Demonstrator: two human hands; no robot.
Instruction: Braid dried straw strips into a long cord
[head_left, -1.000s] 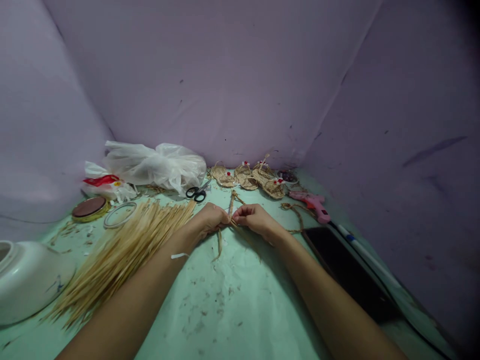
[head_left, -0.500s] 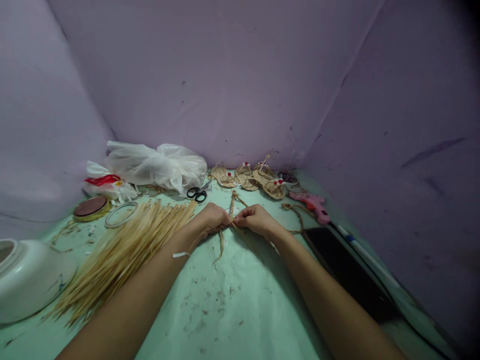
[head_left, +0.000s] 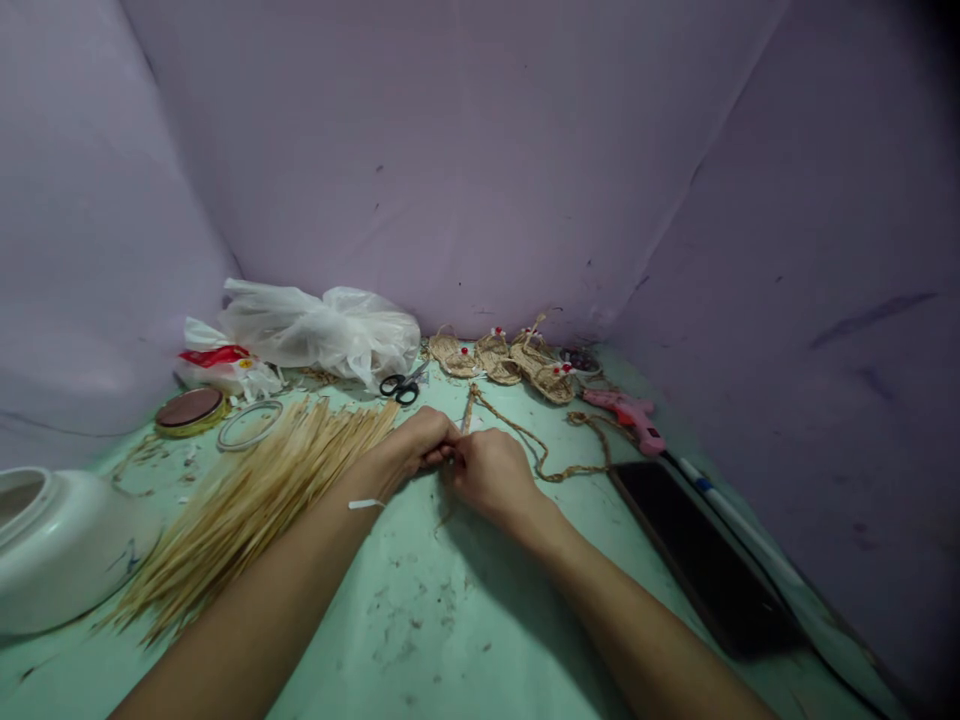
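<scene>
And here both hands meet low over the green tabletop (head_left: 375, 680), right at the near end of the braided cord (head_left: 517, 428)! The left hand (head_left: 429, 435) is closed in a pinch, apparently on that end, while the right hand (head_left: 491, 470) curls in against it, knuckles hiding the fingertips, so whether it grips a strand can't be told. Beyond them the cord rises to a bend, then loops away right toward the dark slab (head_left: 705, 560). It looks like the twisting or plaiting step, strands being worked close to the finished length. What the next move calls for, by this reading: a firm left pinch, even tension, and fresh straw from the bundle (head_left: 270, 510) beside the left forearm if strands run short
</scene>
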